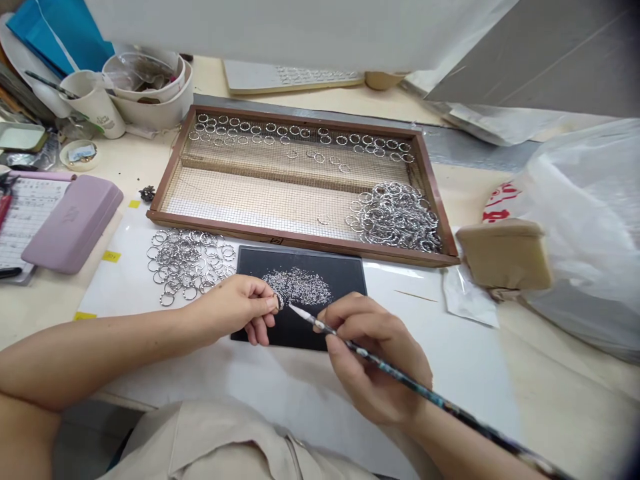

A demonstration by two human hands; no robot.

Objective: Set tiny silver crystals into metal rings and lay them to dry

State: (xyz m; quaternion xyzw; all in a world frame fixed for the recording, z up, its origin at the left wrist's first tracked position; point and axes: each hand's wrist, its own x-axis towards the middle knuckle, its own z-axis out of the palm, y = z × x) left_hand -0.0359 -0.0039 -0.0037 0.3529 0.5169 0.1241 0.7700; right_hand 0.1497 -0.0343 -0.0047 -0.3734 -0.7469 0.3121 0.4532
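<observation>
My left hand pinches a small ring between thumb and forefinger, partly hidden by the fingers. In my right hand is a long, dark patterned pencil-like stick with a white pointed tip. That tip points at the ring, just to its right; whether they touch I cannot tell. Beneath both hands lies a black mat, with a scatter of tiny shiny stones on it. A loose heap of silver rings lies beside my left hand on white paper.
Beyond the mat stands a wood-framed mesh tray with rows of rings and a ring pile at its right. A lilac case, white cup and tubs are at left. A tan block and plastic bag sit right.
</observation>
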